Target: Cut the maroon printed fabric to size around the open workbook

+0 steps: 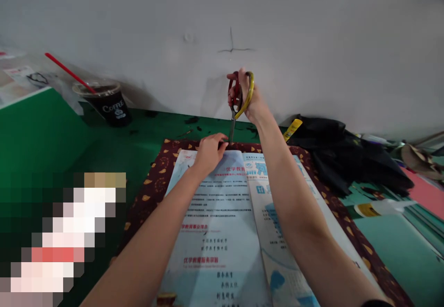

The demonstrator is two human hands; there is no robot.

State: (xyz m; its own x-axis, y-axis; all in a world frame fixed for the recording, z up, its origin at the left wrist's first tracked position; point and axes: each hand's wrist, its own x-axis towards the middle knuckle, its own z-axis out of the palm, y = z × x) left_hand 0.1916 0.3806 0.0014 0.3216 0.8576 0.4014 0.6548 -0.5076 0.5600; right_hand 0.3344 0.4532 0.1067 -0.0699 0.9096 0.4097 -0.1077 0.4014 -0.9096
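In my right hand (pixel 251 99) is a pair of scissors (pixel 246 101) with one red and one yellow handle loop, its blades pointing down. The blade tips meet the fingertips of my left hand (pixel 211 152), whose thumb and fingers are pinched together at the top edge of a printed paper (pixel 215 196). What lies between those fingers is too small to make out. Red and black printed characters cover the paper, and a second blue-and-white printed sheet (pixel 267 200) lies beside it, partly hidden by my right forearm.
Under the papers is a dark brown patterned cloth (pixel 149 187) on a green table (pixel 149 131). A coffee cup with a red straw (pixel 111 106) stands at left. To the right are a yellow tube (pixel 293 130), a black bag (pixel 326 145) and a white-tipped bottle (pixel 381 207). A wall (pixel 149 29) rises behind.
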